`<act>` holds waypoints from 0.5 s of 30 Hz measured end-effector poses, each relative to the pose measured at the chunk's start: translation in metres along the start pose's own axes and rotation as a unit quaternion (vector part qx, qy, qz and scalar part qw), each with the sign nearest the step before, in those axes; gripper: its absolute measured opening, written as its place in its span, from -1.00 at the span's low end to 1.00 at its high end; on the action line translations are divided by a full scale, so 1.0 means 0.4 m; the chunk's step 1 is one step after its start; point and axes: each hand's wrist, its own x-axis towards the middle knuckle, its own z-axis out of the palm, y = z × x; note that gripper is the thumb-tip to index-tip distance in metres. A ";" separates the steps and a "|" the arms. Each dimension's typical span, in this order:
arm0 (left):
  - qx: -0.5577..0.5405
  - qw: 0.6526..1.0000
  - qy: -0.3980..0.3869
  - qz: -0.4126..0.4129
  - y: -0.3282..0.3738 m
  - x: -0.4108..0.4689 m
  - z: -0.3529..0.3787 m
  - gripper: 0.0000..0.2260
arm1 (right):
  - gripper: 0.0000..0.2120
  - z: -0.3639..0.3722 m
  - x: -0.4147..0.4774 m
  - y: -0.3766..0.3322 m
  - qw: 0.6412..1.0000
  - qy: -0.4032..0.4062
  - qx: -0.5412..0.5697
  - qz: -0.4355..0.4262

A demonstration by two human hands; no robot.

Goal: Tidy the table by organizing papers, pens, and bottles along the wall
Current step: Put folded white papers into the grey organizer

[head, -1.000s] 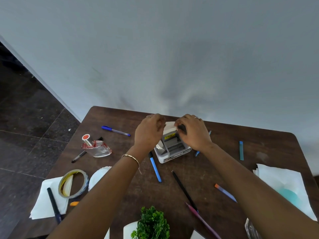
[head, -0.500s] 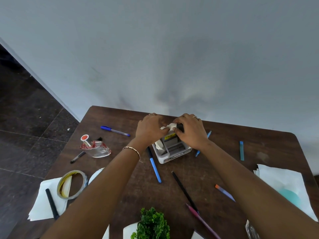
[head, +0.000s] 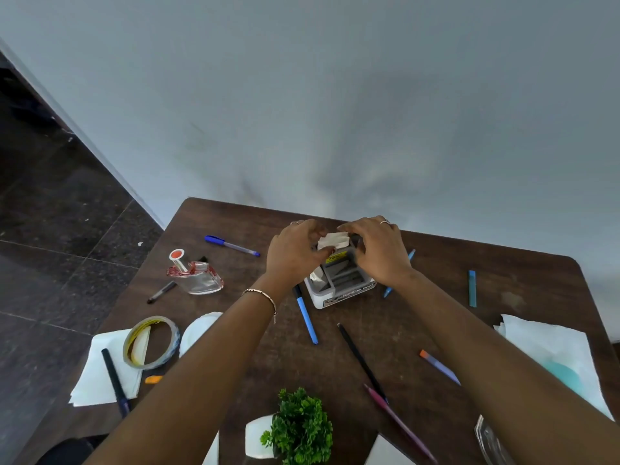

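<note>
A white and grey organizer box (head: pixel 340 286) stands near the wall at the table's middle. Above its far end, my left hand (head: pixel 295 253) and my right hand (head: pixel 379 251) both pinch a small folded white paper (head: pixel 333 240). Another bit of paper sticks out of the box's left compartment. Pens lie scattered: a blue pen (head: pixel 306 313) by the box, a blue-capped pen (head: pixel 231 245) at the back left, a black pen (head: pixel 360 359) and a maroon pen (head: pixel 399 422) in front. A small glass bottle (head: pixel 196 276) with a red cap lies on its side at the left.
White papers (head: pixel 97 370) with a tape roll (head: pixel 152 342) and a dark pen on them lie at the front left. More paper (head: pixel 553 350) lies at the right. A potted plant (head: pixel 302 427) stands at the near edge. A teal marker (head: pixel 472 288) lies at the right.
The paper between my hands has been folded smaller and now looks crumpled above the box. Both hands have stayed above the box's far end.
</note>
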 end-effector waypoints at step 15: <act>-0.146 0.975 0.121 -0.116 -0.036 -0.308 -0.125 -0.69 | -0.64 0.012 -0.171 -0.224 0.984 0.037 0.145 -0.099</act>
